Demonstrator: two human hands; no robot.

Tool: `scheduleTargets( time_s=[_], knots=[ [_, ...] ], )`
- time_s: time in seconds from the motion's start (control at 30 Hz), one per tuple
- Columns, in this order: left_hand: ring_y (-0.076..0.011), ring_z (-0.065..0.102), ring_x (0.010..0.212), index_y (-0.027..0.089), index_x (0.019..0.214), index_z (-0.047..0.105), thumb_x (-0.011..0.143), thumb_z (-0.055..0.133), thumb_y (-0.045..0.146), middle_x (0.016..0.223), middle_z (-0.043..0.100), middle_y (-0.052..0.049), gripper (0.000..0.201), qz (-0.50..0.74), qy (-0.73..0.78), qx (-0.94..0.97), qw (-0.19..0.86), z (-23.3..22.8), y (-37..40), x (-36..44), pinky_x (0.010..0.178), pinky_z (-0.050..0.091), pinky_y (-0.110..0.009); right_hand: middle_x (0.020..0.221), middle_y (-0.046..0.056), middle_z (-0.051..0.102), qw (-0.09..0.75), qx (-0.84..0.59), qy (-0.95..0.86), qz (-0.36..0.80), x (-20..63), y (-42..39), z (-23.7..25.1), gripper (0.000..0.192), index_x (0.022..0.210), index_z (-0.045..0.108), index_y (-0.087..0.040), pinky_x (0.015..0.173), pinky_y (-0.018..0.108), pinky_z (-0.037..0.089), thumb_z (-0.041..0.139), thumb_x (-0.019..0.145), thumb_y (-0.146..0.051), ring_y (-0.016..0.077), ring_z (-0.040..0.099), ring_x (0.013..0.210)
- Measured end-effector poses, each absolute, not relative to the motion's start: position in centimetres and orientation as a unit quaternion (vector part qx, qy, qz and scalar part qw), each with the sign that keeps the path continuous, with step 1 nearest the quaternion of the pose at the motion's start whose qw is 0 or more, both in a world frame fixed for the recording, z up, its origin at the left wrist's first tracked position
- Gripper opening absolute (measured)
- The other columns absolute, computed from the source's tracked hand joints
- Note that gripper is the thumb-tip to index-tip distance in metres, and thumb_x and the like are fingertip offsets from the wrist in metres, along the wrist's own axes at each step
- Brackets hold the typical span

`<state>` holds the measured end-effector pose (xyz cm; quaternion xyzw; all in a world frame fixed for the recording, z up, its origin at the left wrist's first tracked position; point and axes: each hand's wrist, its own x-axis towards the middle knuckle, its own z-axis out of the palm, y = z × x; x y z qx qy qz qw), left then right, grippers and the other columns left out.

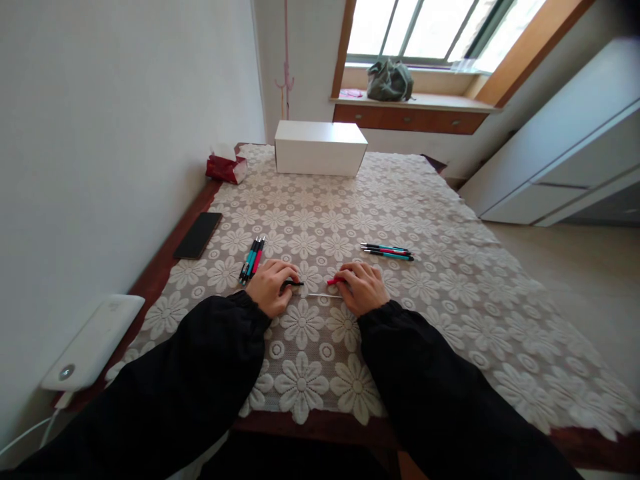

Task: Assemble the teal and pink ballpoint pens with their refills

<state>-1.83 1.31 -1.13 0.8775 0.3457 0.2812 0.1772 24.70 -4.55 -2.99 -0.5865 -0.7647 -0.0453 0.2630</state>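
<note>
My left hand [274, 287] rests on the lace tablecloth [305, 383], fingers closed around a short black pen part [294, 283] whose end points right. Opposite it, my right hand [363, 287] grips a red pen part [333, 281], mostly covered by the fingers. A thin whitish pen refill [324, 295] lies between the hands, its right end reaching the right fingers; whether they touch it I cannot tell. Beside my left hand is a group of teal, black and red pens [253, 259]. Beyond my right hand lies another group of similar pens [387, 251].
A black phone [199, 235] lies at the left edge, with a white power bank [95, 341] and cable nearer me. Farther back are a red packet [226, 169] and a white box [320, 150]. The wall borders the table's left side.
</note>
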Motion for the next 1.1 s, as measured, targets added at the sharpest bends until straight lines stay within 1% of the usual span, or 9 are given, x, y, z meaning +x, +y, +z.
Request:
scheduleTargets(
  time_s=[0.07,0.13,0.27,0.4,0.53,0.63,0.87,0.97,1.1],
  knots=[
    [-0.0258,0.061,0.108,0.022,0.087,0.066,0.078,0.06,0.005,0.102,0.072,-0.005,0.019,0.273,0.35,0.878,0.179,-1.14,1.31,-1.79,0.1,0.051,-0.045,0.108,0.007,0.071,0.275,-0.574,-0.77,-0.04,24.56,-4.56,-2.98,0.009,0.095,0.068,-0.024,0.097,0.043,0.036,0.059,0.096,-0.024,0.0246,0.057,0.102],
    [-0.0256,0.061,0.103,0.022,0.084,0.065,0.081,0.06,0.008,0.096,0.071,-0.005,0.015,0.262,0.354,0.88,0.178,-1.11,1.29,-1.75,0.096,0.052,-0.045,0.104,0.006,0.071,0.276,-0.555,-0.784,-0.026,24.47,-4.56,-2.92,0.011,0.098,0.068,-0.024,0.097,0.041,0.037,0.057,0.097,-0.023,0.023,0.058,0.098],
    [-0.0247,0.062,0.098,0.022,0.084,0.064,0.086,0.059,0.01,0.095,0.071,-0.005,0.013,0.256,0.353,0.884,0.172,-0.91,1.25,-1.73,0.091,0.052,-0.043,0.097,0.004,0.071,0.26,-0.538,-0.802,-0.022,24.42,-4.67,-2.78,0.015,0.099,0.07,-0.025,0.096,0.041,0.038,0.056,0.097,-0.022,0.0224,0.058,0.093],
    [-0.0242,0.063,0.098,0.022,0.091,0.066,0.093,0.055,0.015,0.099,0.072,-0.006,0.013,0.276,0.345,0.881,0.166,-0.75,1.27,-1.69,0.092,0.05,-0.042,0.1,0.004,0.07,0.277,-0.531,-0.8,-0.037,24.4,-4.89,-2.49,0.023,0.103,0.074,-0.03,0.102,0.044,0.035,0.057,0.094,-0.016,0.0234,0.057,0.099],
    [-0.0224,0.065,0.096,0.022,0.095,0.065,0.097,0.052,0.017,0.1,0.072,-0.006,0.015,0.272,0.351,0.878,0.178,-0.92,1.26,-1.67,0.089,0.051,-0.039,0.103,0.003,0.07,0.277,-0.519,-0.807,-0.045,24.49,-4.87,-2.53,0.032,0.107,0.074,-0.034,0.108,0.046,0.032,0.058,0.092,-0.011,0.0241,0.057,0.104],
    [-0.021,0.067,0.096,0.022,0.096,0.065,0.097,0.051,0.016,0.1,0.071,-0.005,0.015,0.265,0.349,0.879,0.187,-1.11,1.23,-1.71,0.088,0.052,-0.037,0.104,0.003,0.07,0.265,-0.516,-0.813,-0.044,24.68,-4.71,-2.88,0.03,0.106,0.074,-0.033,0.109,0.046,0.031,0.059,0.092,-0.012,0.0237,0.056,0.104],
    [-0.0217,0.066,0.098,0.022,0.097,0.067,0.095,0.051,0.013,0.103,0.071,-0.006,0.019,0.268,0.341,0.88,0.195,-0.96,1.22,-1.75,0.091,0.053,-0.038,0.104,0.003,0.069,0.264,-0.523,-0.809,-0.036,24.69,-4.61,-3.25,0.028,0.105,0.074,-0.032,0.11,0.046,0.03,0.061,0.09,-0.011,0.0241,0.057,0.105],
    [-0.0216,0.066,0.099,0.022,0.097,0.068,0.094,0.051,0.012,0.103,0.072,-0.005,0.02,0.267,0.344,0.881,0.187,-0.89,1.19,-1.76,0.091,0.052,-0.039,0.103,0.003,0.07,0.266,-0.533,-0.802,-0.044,24.55,-4.65,-3.19,0.026,0.102,0.073,-0.03,0.109,0.046,0.03,0.061,0.088,-0.011,0.0239,0.057,0.103],
    [-0.0224,0.066,0.098,0.022,0.093,0.068,0.093,0.052,0.011,0.103,0.073,-0.005,0.019,0.269,0.355,0.879,0.171,-1.08,1.24,-1.82,0.091,0.051,-0.041,0.103,0.004,0.071,0.261,-0.563,-0.783,-0.053,24.58,-4.65,-3.27,0.023,0.097,0.07,-0.027,0.111,0.048,0.027,0.06,0.086,-0.01,0.025,0.058,0.104]
  ],
)
